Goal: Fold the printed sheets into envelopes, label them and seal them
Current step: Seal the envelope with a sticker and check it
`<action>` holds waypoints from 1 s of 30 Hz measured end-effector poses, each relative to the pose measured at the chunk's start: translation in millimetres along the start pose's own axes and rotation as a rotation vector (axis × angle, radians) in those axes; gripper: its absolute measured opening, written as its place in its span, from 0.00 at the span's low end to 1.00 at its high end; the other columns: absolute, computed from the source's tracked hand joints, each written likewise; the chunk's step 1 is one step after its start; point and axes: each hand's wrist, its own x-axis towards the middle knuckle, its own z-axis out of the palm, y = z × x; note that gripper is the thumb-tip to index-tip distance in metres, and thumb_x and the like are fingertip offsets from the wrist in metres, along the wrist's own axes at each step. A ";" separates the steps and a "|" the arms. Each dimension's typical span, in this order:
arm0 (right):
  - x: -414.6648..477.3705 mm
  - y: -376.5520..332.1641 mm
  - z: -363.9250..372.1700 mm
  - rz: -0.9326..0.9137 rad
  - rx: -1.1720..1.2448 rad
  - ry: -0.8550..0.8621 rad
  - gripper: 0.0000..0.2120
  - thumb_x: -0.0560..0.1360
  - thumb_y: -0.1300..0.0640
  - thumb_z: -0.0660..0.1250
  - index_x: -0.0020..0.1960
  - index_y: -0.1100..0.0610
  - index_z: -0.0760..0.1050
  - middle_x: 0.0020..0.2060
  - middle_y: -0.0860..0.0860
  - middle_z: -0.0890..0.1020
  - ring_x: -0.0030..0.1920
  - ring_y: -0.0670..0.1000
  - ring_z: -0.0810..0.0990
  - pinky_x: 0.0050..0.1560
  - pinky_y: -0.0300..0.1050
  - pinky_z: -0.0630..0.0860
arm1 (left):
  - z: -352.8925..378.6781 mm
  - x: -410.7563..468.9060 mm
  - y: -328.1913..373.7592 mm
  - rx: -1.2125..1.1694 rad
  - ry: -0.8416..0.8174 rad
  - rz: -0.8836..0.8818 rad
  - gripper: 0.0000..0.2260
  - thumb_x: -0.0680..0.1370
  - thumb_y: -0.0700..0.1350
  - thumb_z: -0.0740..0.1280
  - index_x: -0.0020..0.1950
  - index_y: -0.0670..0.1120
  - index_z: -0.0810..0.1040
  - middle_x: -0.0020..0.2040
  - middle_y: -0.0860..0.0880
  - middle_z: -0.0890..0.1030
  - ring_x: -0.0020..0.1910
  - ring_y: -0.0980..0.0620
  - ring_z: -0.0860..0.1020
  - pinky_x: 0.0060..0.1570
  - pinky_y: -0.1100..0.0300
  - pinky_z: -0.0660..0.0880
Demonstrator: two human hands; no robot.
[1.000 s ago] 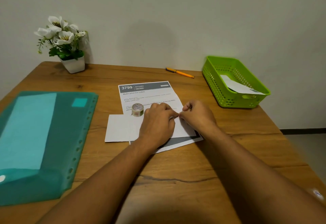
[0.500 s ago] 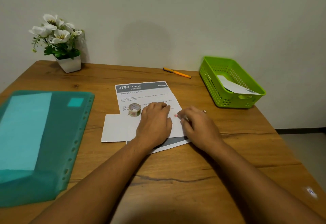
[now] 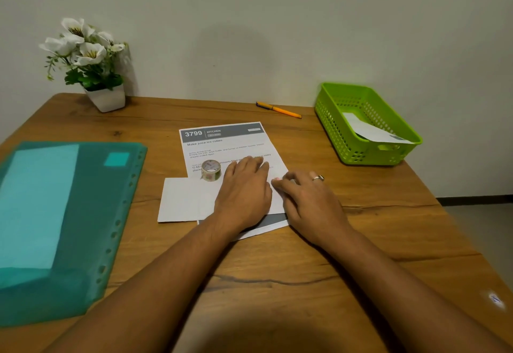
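- Hands have come apart: a second ago both were pinched together at the middle of the folded sheet [image 3: 180,200], and now my right hand [image 3: 308,200] has slid out to its right edge.
- Nearest me on the left, the teal punched sleeve [image 3: 55,214] lies flat on the wooden table [image 3: 277,269]. Pale paper shows through it, so more sheets to do, I reckon.
- My left hand [image 3: 244,191] is spread flat, fingers straight, pinning the folded sheet down.
- Right hand: fingers loosely bent, tips pressing the paper's right edge, gripping nothing I can make out.
- That folded sheet sits on top of a flat printed sheet [image 3: 230,141] headed "3799 Kitchen" and overhangs it to the left.
- The roll of tape [image 3: 211,170] stands just beside my left fingers, at the folded sheet's far edge.
- Progress, as I judge it: this one is folded and I'm smoothing or sealing it. No label shows on it, and the sheet underneath is still unfolded.
- Further right, the green basket [image 3: 369,155] holds one folded envelope [image 3: 369,132]. That looks like one finished.
- The orange pen [image 3: 279,109] lies by the wall, well apart from both hands, so labelling isn't under way.
- Far left corner: the pot of white flowers [image 3: 107,100].
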 end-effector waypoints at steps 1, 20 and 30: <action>1.7 -0.8 1.7 0.014 -0.011 -0.003 0.17 0.81 0.54 0.60 0.68 0.47 0.77 0.57 0.49 0.78 0.51 0.55 0.74 0.39 0.48 0.74 | 0.1 0.1 -0.1 -0.004 -0.001 0.000 0.23 0.85 0.48 0.55 0.80 0.46 0.65 0.80 0.46 0.65 0.80 0.48 0.59 0.80 0.46 0.53; -0.1 -6.3 5.6 0.142 0.015 0.084 0.13 0.82 0.50 0.65 0.61 0.51 0.83 0.56 0.47 0.83 0.53 0.50 0.77 0.43 0.46 0.77 | -44.1 -19.1 -12.1 -0.202 0.490 -0.090 0.11 0.79 0.49 0.73 0.61 0.53 0.82 0.59 0.51 0.78 0.62 0.51 0.73 0.61 0.50 0.74; -1.5 -4.9 7.7 0.129 0.069 0.106 0.11 0.81 0.52 0.66 0.61 0.51 0.82 0.55 0.47 0.83 0.54 0.51 0.77 0.42 0.43 0.72 | -69.6 -24.2 -70.6 -0.081 0.176 -0.399 0.31 0.74 0.59 0.75 0.74 0.53 0.72 0.64 0.52 0.81 0.63 0.49 0.77 0.65 0.44 0.72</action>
